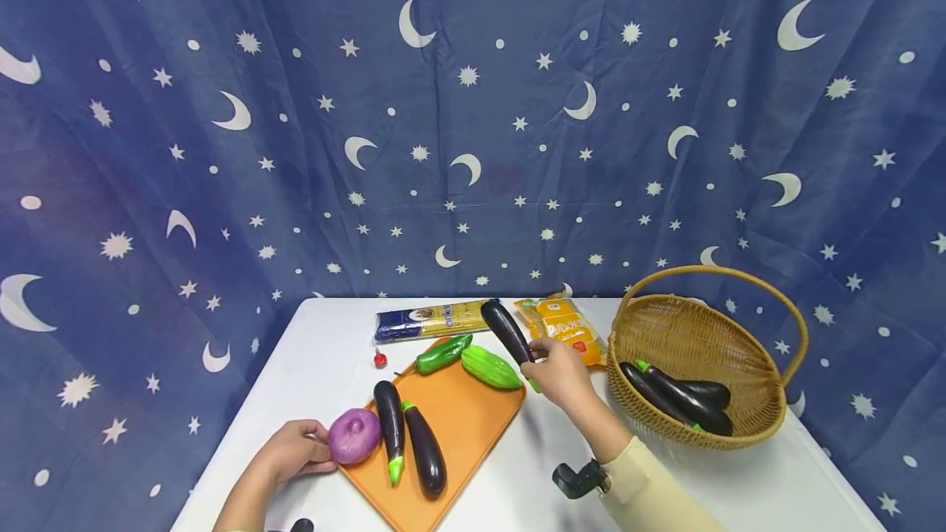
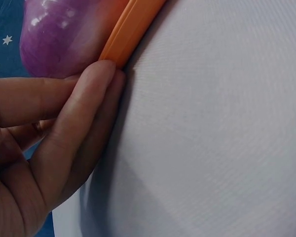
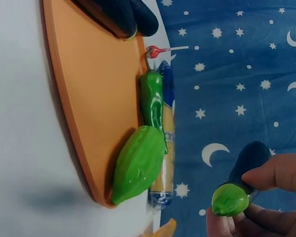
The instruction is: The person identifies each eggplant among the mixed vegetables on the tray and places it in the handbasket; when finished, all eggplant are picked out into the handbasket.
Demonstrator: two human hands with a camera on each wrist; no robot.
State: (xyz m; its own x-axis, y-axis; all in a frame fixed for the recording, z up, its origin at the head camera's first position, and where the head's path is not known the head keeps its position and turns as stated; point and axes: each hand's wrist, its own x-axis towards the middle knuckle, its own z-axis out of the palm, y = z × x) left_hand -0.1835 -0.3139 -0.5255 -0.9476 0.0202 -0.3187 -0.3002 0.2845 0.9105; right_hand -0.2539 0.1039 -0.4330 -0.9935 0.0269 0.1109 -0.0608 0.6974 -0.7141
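My right hand (image 1: pixel 557 372) grips an eggplant (image 1: pixel 507 328) near its green stem end, holding it above the table beyond the board's right corner. In the right wrist view the green cap (image 3: pixel 230 200) of this eggplant faces the camera between thumb and fingers. At the near left, my left hand (image 1: pixel 297 451) pinches the edge of an orange cutting board (image 2: pixel 133 29), close against a purple onion (image 1: pixel 355 436). Two eggplants lie on the board, one dark eggplant (image 1: pixel 425 450) right of the other (image 1: pixel 390 425). A green pepper (image 1: pixel 443 354) and a ridged light-green vegetable (image 1: pixel 491 368) lie at its far end.
A wicker basket (image 1: pixel 695 327) with a tall handle stands at the right, with several eggplants (image 1: pixel 683 396) inside. Behind the board lie a pasta pack (image 1: pixel 432 321), an orange bag (image 1: pixel 565 327) and a red lollipop (image 1: pixel 380 360). A starry blue curtain (image 1: pixel 473 121) hangs behind the table.
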